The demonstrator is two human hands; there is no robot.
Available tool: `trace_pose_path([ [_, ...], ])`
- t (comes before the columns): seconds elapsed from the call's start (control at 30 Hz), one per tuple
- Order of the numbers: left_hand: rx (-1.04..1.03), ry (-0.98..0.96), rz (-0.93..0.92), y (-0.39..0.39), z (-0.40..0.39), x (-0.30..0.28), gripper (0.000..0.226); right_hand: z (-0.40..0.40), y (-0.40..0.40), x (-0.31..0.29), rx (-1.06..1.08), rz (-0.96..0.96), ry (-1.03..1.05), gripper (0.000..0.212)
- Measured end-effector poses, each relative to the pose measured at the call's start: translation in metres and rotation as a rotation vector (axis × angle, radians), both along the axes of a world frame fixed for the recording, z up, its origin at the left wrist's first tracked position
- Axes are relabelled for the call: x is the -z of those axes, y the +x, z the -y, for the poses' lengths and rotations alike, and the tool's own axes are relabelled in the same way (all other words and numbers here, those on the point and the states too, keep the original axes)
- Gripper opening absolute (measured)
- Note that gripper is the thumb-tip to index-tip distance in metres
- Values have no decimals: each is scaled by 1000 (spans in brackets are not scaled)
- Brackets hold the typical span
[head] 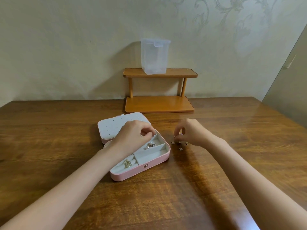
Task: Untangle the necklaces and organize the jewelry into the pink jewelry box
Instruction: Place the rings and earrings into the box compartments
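Forearms are reaching over the tabletop (216, 171), the left hand (132, 136) curling its grip over the open pink jewelry box (141, 170), seemingly dropping something in, while the right hand (191, 131) is pinching loose earrings (180, 148) lying just beside it.

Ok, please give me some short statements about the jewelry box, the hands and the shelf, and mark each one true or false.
1. The pink jewelry box lies open on the wooden table. True.
2. The clear plastic container stands on the lower board of the wooden shelf. False: it stands on the upper board.
3. The right hand is over small jewelry pieces on the table, right of the box. True.
4. The left hand rests on the shelf. False: it is over the open box.
5. Every compartment of the box is empty. False: some hold jewelry.
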State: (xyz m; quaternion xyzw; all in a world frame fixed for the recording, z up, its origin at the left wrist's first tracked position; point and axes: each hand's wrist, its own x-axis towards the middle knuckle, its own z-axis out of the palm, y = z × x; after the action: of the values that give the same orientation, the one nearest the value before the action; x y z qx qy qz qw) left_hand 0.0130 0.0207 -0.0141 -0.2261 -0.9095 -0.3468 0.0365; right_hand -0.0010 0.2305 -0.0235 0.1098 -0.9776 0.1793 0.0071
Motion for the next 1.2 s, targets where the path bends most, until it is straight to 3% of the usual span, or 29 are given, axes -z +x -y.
trace_pose_path([
  [0.13,4,108,64,-2,-9,-2,14,1,10,-23,56,78,-452,4],
  [0.23,-7,350,301,1,-19,-6,16,6,19,-33,26,285,-836,4],
  [0.3,-4,541,474,5,-24,-10,15,12,22,-35,1,336,-904,5],
  [0.37,-24,643,526,6,-24,-11,15,16,22,-35,-9,356,-977,5],
  [0.57,-54,786,653,6,-14,-14,12,17,20,-32,13,421,-1198,9],
  [0.67,-55,831,695,6,-13,-14,9,17,21,-33,43,479,-1291,21],
  [0.77,-70,735,654,5,-9,-13,7,17,25,-32,24,528,-1314,21],
  [0.9,-80,289,344,0,-2,-5,7,19,24,-31,-4,516,-1241,19],
  [0.97,-80,195,240,-1,2,-6,13,23,24,-32,-26,524,-1190,22],
  [1.03,-47,243,219,0,7,-10,17,28,25,-35,-74,550,-1094,24],
  [1.2,-1,490,416,10,23,-20,14,54,26,-37,-151,600,-989,22],
])
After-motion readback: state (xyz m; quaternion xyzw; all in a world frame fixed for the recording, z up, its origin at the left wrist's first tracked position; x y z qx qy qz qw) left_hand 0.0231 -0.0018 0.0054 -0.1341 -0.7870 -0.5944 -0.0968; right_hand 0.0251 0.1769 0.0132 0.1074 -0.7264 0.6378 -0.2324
